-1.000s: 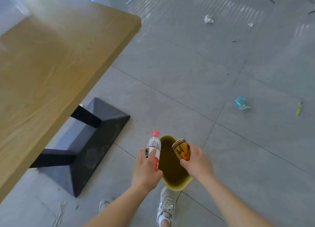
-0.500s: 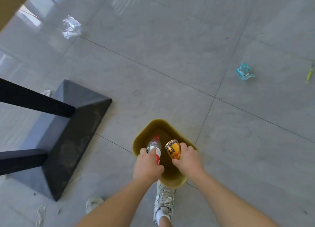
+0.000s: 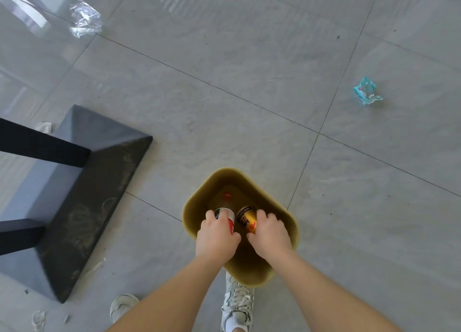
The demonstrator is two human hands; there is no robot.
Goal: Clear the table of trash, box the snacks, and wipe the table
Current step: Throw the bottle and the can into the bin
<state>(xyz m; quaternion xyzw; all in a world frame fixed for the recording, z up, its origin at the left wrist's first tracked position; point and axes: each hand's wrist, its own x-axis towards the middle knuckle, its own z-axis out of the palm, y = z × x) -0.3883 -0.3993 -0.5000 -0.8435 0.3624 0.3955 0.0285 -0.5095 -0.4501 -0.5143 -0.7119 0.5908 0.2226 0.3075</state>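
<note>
Trash disposal is the step in hand. Left hand (image 3: 215, 239) grips a bottle (image 3: 225, 217) and right hand (image 3: 270, 234) grips a can (image 3: 247, 219), both held inside the mouth of the bin (image 3: 249, 269) on the floor. Next move, as judged: loosen both grips so the items drop in.

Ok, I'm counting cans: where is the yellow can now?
Head view, low centre: the right hand holds the yellow can over the mouth of the olive bin, right of the bottle in the left hand.
</note>
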